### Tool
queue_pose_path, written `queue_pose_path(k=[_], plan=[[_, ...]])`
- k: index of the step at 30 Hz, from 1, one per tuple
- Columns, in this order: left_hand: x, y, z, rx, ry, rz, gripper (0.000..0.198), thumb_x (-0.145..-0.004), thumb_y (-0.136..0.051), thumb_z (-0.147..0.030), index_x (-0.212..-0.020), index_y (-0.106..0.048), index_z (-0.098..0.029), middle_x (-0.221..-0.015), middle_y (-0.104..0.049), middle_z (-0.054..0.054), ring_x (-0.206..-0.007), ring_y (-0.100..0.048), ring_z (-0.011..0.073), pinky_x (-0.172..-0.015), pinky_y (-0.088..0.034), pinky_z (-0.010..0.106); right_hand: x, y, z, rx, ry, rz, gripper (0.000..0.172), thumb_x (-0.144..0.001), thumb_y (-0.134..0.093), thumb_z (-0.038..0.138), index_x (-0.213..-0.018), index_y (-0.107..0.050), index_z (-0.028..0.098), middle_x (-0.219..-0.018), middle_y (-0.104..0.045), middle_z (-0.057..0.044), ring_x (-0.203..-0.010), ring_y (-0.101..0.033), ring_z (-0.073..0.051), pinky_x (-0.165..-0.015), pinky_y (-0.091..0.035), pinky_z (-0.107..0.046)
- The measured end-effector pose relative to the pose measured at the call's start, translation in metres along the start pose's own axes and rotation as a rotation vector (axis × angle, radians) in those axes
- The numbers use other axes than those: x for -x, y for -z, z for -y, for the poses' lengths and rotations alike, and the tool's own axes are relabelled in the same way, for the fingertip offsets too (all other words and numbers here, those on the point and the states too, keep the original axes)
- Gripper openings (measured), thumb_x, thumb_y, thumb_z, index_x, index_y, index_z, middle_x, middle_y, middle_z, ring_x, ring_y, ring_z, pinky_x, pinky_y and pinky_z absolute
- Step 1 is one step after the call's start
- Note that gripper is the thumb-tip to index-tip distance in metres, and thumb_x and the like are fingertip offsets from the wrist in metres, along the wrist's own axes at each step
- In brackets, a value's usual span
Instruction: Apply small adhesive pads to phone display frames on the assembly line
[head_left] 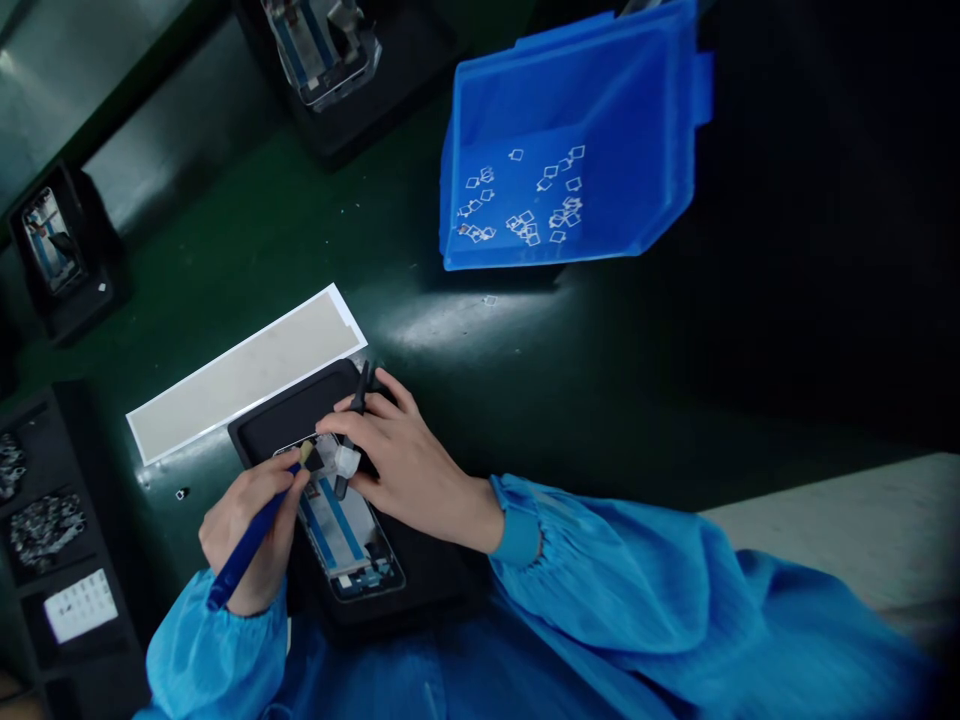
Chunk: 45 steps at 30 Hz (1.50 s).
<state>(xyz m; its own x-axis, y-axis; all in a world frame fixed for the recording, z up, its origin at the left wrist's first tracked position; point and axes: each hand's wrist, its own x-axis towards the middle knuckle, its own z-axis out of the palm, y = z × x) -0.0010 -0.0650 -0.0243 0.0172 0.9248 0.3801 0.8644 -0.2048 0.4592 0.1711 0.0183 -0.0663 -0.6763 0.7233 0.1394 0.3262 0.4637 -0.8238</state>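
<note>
At the near edge of the dark green bench (570, 400), the person's 2 hands meet over a phone frame (351, 540). The frame lies flat in a black holder (281, 415).

The left hand (247, 530) comes up from the lower left out of a gathered blue sleeve (214, 655). It is curled tight round a blue-handled brush (244, 552), gripped like a pen. The handle slants down past the wrist, and the pale bristle tip sits at the far end of the frame.

The right hand (405, 470) reaches in from the right with the wrist bent and the back of the hand up. Its fingers are folded round black tweezers (362, 385), which stand nearly upright through the grip with the lower end down on the frame. Its fingertips also touch a small clear-and-white piece (341, 461) just beside the brush tip; I cannot tell what that piece is.

A long pale strip (240, 370) lies just beyond the holder, against its far edge. Further off on the bench, a blue bin (645, 120) sits tilted, with a scatter of small square rings (525, 205) on its floor. 1 loose ring (490, 299) lies on the bench in front of the bin.

There are 2 more black holders with frames in them, 1 at the top (322, 50) and 1 at the left edge (52, 245). A black compartment tray (112, 560) of small parts stands at the lower left, near the left hand.
</note>
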Motion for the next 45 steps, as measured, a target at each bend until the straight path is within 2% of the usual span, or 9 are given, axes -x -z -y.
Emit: queue_pose_path(k=[4,8,10,16,24,33,38,45], plan=[[-0.003,0.001,-0.002,-0.017,0.045,0.019,0.024,-0.079,-0.074,-0.006,-0.094,-0.059,-0.017,-0.092,-0.075,0.003,-0.086,-0.074,0.0159,-0.075,-0.06,0.024,0.0,0.0,0.0,0.0,-0.002,0.001,0.033,-0.087,-0.057,0.01,-0.117,-0.056,0.022,-0.109,-0.069,-0.005,-0.115,-0.057,-0.024,-0.119,-0.023,-0.056],[-0.006,0.004,-0.005,-0.019,0.154,-0.026,0.021,-0.081,-0.074,-0.012,-0.096,-0.06,-0.019,-0.092,-0.076,0.002,-0.085,-0.074,0.0168,-0.077,-0.06,0.028,0.0,0.0,0.0,-0.006,-0.006,0.0,0.034,-0.086,-0.057,0.01,-0.118,-0.056,0.022,-0.109,-0.07,-0.005,-0.114,-0.058,-0.024,-0.118,-0.023,-0.057],[-0.009,0.006,-0.006,-0.033,0.165,-0.031,0.022,-0.08,-0.075,-0.013,-0.096,-0.061,-0.019,-0.091,-0.076,0.002,-0.085,-0.074,0.0174,-0.078,-0.06,0.03,0.001,0.0,0.0,-0.006,-0.005,0.0,0.035,-0.085,-0.058,0.009,-0.118,-0.056,0.021,-0.108,-0.07,-0.005,-0.113,-0.058,-0.024,-0.119,-0.022,-0.057],[-0.016,0.008,-0.007,-0.097,0.125,0.035,0.019,-0.082,-0.074,-0.014,-0.094,-0.061,-0.019,-0.088,-0.075,0.0,-0.082,-0.074,0.016,-0.076,-0.059,0.028,0.001,0.0,0.0,0.001,-0.008,0.006,0.036,-0.086,-0.057,0.01,-0.12,-0.056,0.021,-0.108,-0.071,-0.006,-0.113,-0.058,-0.025,-0.118,-0.023,-0.058],[-0.021,0.007,-0.008,-0.127,0.102,0.064,0.016,-0.083,-0.073,-0.015,-0.093,-0.06,-0.019,-0.087,-0.075,-0.002,-0.079,-0.074,0.0148,-0.074,-0.058,0.026,0.001,-0.001,-0.001,-0.008,-0.005,0.003,0.035,-0.087,-0.056,0.01,-0.12,-0.056,0.021,-0.106,-0.07,-0.005,-0.114,-0.058,-0.024,-0.12,-0.021,-0.056],[-0.013,0.005,-0.005,-0.11,0.047,0.101,0.023,-0.082,-0.073,-0.013,-0.099,-0.06,-0.019,-0.093,-0.075,0.003,-0.084,-0.074,0.0166,-0.074,-0.058,0.025,0.002,-0.001,0.0,0.006,-0.006,0.003,0.035,-0.088,-0.055,0.011,-0.122,-0.055,0.021,-0.106,-0.07,-0.005,-0.115,-0.057,-0.025,-0.119,-0.022,-0.057],[-0.013,0.005,-0.005,-0.174,-0.022,0.134,0.017,-0.084,-0.071,-0.016,-0.096,-0.06,-0.02,-0.093,-0.075,0.003,-0.083,-0.074,0.0169,-0.071,-0.058,0.024,0.002,-0.002,-0.001,0.003,-0.002,-0.002,0.035,-0.088,-0.057,0.011,-0.122,-0.057,0.02,-0.105,-0.07,-0.006,-0.114,-0.057,-0.025,-0.119,-0.023,-0.057],[-0.022,0.008,-0.003,-0.132,0.04,0.169,0.014,-0.085,-0.071,-0.018,-0.094,-0.061,-0.02,-0.09,-0.075,0.002,-0.083,-0.074,0.0173,-0.072,-0.059,0.025,0.001,-0.001,0.001,0.009,-0.005,-0.008,0.033,-0.088,-0.056,0.012,-0.12,-0.059,0.021,-0.108,-0.07,-0.007,-0.111,-0.058,-0.026,-0.118,-0.024,-0.059]])
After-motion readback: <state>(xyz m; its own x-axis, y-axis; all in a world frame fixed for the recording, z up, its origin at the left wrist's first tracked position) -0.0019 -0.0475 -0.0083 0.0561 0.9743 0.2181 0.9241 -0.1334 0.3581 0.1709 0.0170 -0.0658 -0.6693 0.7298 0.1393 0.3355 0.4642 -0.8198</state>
